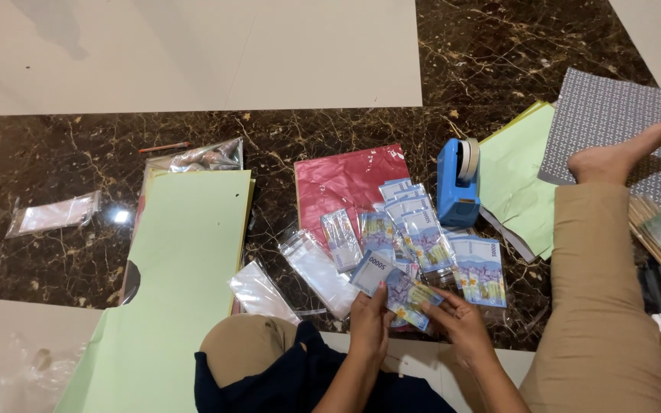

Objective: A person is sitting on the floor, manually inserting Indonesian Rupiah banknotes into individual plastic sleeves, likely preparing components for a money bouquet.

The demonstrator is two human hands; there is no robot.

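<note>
From the head camera, your left hand (369,317) and right hand (457,321) are both closed around a blue banknote (411,294) low over the dark marble floor (269,153), just in front of bagged banknotes (422,237) beside a blue tape dispenser (458,183).

Blue tape dispenser (457,182) beside red sheet (342,180), light green card (181,252), grey patterned paper (606,115).

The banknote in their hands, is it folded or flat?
Folded, partly. The banknote bends between the left hand and right hand, one end angled against the other.
</note>
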